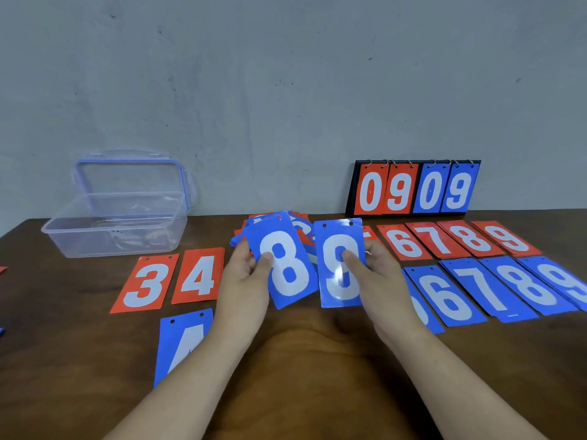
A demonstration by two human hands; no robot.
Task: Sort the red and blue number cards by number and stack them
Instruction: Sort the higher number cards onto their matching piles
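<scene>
A grey wall (254, 90) fills the upper half of the view, above a dark wooden table (63, 338). At the table's far left stands a clear plastic box (117, 230), its blue-edged lid (133, 176) propped upright behind it. At the far right a flip scoreboard (414, 188) leans at the wall and shows red 0 9 and blue 0 9.

Sorted cards lie face up in rows. On the right, the red 6 (405, 244), red 7 (436, 239), red 8 (470, 238) and red 9 (505, 238) sit side by side, with the blue 6 (444, 296), blue 7 (489, 287), blue 8 pile (530, 289) and blue 9 pile (565, 281) in a nearer row. On the left lie the red 3 (144, 285) and red 4 (198, 276), and nearer, the blue 4 (184, 341).

In the middle, the left hand (246, 274) pinches a blue 8 card (289, 281), thumb on its face and fingers behind. The right hand (378, 271) pinches a blue 9 card (336, 290) the same way. Both cards are lifted above the table, just beside each other. Behind them shows an unsorted heap (301, 225) of red and blue cards.
</scene>
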